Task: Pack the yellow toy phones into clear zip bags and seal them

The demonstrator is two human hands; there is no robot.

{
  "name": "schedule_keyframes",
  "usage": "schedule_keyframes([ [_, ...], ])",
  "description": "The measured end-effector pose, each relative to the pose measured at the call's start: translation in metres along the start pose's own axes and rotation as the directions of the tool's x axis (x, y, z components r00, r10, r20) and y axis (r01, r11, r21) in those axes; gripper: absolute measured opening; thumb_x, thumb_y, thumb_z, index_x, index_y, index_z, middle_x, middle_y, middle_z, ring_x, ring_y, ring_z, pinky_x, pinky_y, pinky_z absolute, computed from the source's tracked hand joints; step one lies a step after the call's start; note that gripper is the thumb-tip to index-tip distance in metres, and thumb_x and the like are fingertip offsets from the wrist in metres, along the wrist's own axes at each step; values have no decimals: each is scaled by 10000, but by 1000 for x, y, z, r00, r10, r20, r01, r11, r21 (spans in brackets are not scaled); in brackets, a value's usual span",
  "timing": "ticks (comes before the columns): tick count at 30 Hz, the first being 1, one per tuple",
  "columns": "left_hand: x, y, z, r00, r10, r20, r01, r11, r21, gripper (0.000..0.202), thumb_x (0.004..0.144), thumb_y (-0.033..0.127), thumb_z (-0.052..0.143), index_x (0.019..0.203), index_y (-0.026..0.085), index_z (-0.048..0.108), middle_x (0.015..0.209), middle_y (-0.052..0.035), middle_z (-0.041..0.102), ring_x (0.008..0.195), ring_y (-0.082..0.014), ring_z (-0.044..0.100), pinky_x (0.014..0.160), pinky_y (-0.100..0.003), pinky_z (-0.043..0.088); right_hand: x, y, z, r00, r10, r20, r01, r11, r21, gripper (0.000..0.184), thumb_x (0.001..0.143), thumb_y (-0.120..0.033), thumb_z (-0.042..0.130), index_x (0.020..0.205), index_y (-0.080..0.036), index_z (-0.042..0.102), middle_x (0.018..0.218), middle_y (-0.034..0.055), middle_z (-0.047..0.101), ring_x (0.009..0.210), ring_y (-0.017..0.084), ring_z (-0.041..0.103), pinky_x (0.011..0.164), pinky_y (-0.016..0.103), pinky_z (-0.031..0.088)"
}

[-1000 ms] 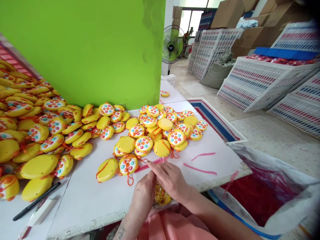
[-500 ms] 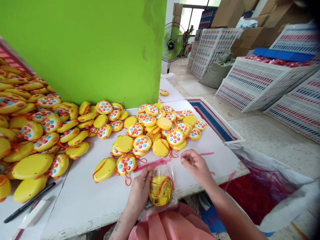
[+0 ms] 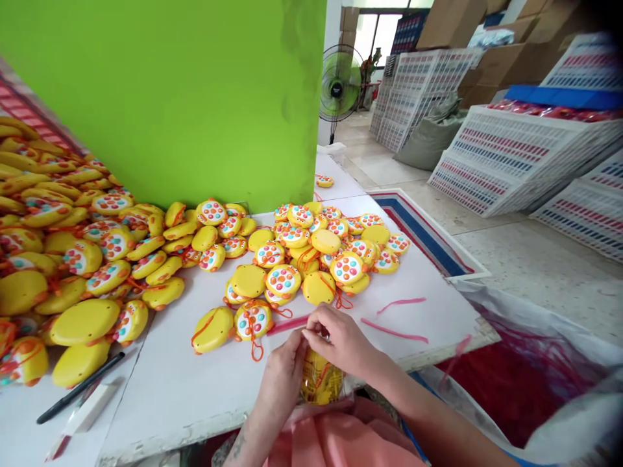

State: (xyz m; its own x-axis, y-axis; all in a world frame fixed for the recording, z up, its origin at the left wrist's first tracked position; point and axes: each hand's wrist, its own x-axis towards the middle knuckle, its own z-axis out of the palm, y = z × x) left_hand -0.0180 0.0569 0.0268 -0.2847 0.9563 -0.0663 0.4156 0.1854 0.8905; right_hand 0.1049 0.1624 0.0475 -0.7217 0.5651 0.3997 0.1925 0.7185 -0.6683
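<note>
Bagged toy (image 3: 321,386) at near table edge, under both hands. Probably light; shell looks hard, film thin, slippery, easily creased. Best hold: toy's rim through film, or bag's top edge. Left hand (image 3: 281,373) pinches bag near top; right hand (image 3: 348,340) curled, fingertips meeting left's, grip hidden, cannot tell. Table (image 3: 185,402) white, flat, edge chipped; loose toys (image 3: 214,329), pink strips (image 3: 394,329) on it. Green panel (image 3: 195,97) behind; fan (image 3: 337,89), crates (image 3: 516,155) beyond.

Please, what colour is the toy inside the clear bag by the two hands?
The toy is yellow; the head view, the only one, shows it.
</note>
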Motion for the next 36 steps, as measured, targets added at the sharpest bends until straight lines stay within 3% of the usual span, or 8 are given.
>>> schedule_keyframes([
  [5,3,-3,2,1000,28,15,-27,997,-74,328,948,320,397,1153,208,628,1092,-63,719,884,-193,683,793,-283,516,-12,15,-1,994,-104,-21,97,972,-215,117,921,-164,510,828,-214,460,766,11,573,738,168,560,662,279,423],
  [8,6,-6,4,1000,-25,8,26,993,-118,308,935,335,421,1096,210,652,1105,-66,720,958,-211,683,839,-307,523,-21,31,-11,992,-69,-103,39,963,-266,108,931,-170,494,837,-215,462,754,11,559,714,166,552,643,279,415],
  [10,7,-9,4,997,-74,-11,72,986,-148,303,929,348,430,1072,205,655,1088,-70,727,984,-219,681,864,-326,524,-25,39,-22,988,40,-152,-71,975,-210,95,933,-183,493,848,-214,464,758,6,543,693,154,544,626,267,415],
  [13,8,-10,4,995,-99,-11,96,982,-160,303,928,357,433,1080,204,646,1084,-70,728,1001,-223,678,889,-343,518,-26,38,-34,981,165,-103,-173,982,-74,80,913,-194,522,856,-213,469,795,3,539,713,142,547,644,255,431],
  [18,6,-7,6,999,-45,10,46,993,-107,307,943,331,411,1113,214,639,1111,-54,715,1007,-207,666,879,-315,507,-16,13,-22,990,130,46,-131,991,-2,129,825,-195,617,879,-211,501,840,10,559,788,164,551,702,280,446],
  [26,1,-7,3,999,-50,16,51,992,-113,373,954,326,395,1241,189,589,1045,-58,730,818,-181,679,755,-289,523,-3,4,-9,985,158,66,-166,976,140,238,777,-123,689,966,-213,575,861,2,593,768,142,578,697,250,474],
  [33,2,-5,4,999,-39,-21,36,992,-125,363,949,333,407,1211,188,612,1121,-75,705,960,-203,663,838,-305,514,-4,2,-5,994,110,11,-111,981,158,169,809,-104,674,909,-219,601,874,3,631,829,150,602,751,259,474],
  [36,2,-5,4,999,-40,-18,37,989,-141,357,947,329,406,1198,188,616,1099,-71,711,922,-194,668,817,-298,518,-6,2,-3,995,104,2,-103,982,158,145,813,-112,671,874,-217,592,860,2,636,829,153,604,752,265,469],
])
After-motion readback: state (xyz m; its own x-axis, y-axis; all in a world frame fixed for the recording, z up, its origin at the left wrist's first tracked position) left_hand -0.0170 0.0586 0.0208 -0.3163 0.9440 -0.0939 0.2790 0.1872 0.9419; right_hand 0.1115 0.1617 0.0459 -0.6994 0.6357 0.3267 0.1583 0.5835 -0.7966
